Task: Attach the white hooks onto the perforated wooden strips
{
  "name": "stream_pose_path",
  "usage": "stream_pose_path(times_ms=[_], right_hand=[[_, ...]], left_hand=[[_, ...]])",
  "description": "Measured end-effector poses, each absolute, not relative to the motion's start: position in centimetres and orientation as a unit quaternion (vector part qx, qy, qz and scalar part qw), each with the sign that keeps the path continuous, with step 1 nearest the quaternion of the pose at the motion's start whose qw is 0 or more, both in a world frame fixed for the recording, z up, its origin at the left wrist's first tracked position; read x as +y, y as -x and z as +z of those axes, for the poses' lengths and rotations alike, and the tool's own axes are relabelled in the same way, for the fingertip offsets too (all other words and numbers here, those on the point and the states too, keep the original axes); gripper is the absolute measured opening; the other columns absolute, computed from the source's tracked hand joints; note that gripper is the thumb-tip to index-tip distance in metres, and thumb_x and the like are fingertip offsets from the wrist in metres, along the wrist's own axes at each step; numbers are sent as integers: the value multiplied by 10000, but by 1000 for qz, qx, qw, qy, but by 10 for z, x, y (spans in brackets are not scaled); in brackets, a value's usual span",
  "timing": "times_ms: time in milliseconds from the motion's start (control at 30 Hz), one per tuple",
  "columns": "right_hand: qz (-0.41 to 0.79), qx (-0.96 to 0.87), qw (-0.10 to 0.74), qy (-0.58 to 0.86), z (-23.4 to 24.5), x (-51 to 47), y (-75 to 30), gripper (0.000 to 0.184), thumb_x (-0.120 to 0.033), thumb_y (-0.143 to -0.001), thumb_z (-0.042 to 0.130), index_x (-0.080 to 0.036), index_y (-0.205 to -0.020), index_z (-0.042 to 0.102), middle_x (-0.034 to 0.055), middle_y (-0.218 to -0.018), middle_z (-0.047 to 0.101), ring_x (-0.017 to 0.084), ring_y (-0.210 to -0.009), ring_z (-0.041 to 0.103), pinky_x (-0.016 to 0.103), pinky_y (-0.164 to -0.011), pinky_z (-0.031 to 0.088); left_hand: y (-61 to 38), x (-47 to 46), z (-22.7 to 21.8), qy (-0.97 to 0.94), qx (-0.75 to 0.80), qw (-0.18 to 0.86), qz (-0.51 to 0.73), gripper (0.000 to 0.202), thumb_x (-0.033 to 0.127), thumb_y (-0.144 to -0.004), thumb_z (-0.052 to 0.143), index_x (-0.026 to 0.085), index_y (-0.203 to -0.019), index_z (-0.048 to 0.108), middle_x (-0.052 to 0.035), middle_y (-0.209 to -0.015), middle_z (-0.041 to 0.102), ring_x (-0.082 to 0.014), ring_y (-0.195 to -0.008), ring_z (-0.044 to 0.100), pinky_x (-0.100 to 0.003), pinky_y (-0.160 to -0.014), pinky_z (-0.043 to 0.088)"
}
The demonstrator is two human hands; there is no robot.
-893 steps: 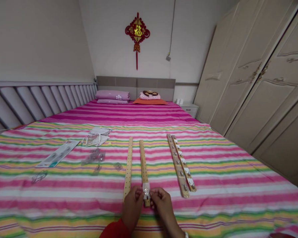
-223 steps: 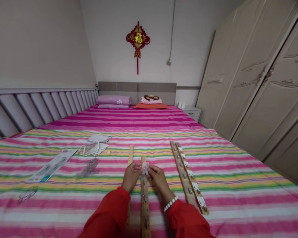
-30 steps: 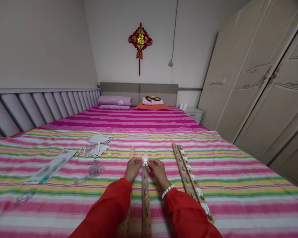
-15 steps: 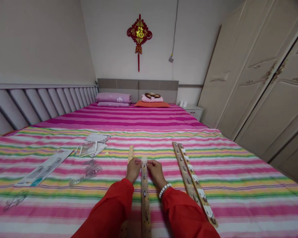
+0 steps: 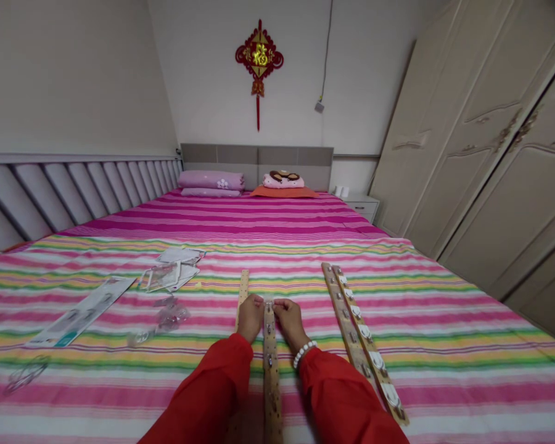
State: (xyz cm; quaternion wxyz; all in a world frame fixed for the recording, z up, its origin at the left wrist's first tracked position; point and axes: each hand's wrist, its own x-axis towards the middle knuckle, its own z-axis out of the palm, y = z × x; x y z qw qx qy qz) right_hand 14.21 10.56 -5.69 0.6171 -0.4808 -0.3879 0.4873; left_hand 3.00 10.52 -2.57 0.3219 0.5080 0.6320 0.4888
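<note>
Far left on the striped bed cover [image 5: 444,320] lie a long flat card pack [image 5: 76,311], some opened wrappers [image 5: 171,271] and a few loose clear hooks [image 5: 166,316] not yet used. Next comes a bare wooden strip [image 5: 243,288] with holes and no hooks that I can see; most of it is hidden under the red sleeve.

The left hand [image 5: 250,317] and the right hand [image 5: 289,319] meet at the far end of the middle strip [image 5: 271,364]. Fingertips of both pinch a small clear hook [image 5: 269,303] and press it down there; the hook is tiny and partly covered, so how firmly it is held I cannot tell. Several hooks already sit along this strip nearer the body, so it looks about filled.

To the right, a pair of strips [image 5: 361,336] lie side by side, touching, with white hooks along their length; these look finished. By my reading, three strips are done or nearly so, and the bare one remains.
</note>
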Motion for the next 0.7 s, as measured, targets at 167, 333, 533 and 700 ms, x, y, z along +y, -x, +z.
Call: stream_pose_path(times_ms=[167,333,533,700], right_hand=[[450,-423,605,502,-64,107,-143,183,-259,-568,657,-155,-708,713,7,-563,670,169,-551,591,273,-538,474],[392,-484,581,524,-64,105,-145,271,-226,-644,619,-192,-882,743,36,-777,725,214,-757,635,337,-731,504],[331,-579,509,544,-61,101,-144,273,-135,-712,532,-214,-820,770,35,-680,647,210,-703,590,320,-725,460],[306,-621,451,564,-64,104,-143,311,-141,-792,469,-188,-902,756,58,-707,619,201,-680,562,290,-666,436]], left_hand=[[-31,102,-27,-536,615,321,481,156,44,-632,611,183,-690,651,17,-578,608,-147,-598,571,-253,-648,428],[-28,100,-23,-584,580,330,462,189,38,-639,608,191,-667,714,-20,-638,664,-173,-670,602,-274,-715,443],[-25,104,-26,-642,552,337,412,173,74,-643,628,210,-570,708,-2,-541,622,-170,-618,573,-259,-675,418],[-24,112,-30,-671,566,320,357,194,107,-689,617,193,-521,663,-8,-530,592,-158,-579,547,-248,-630,388]])
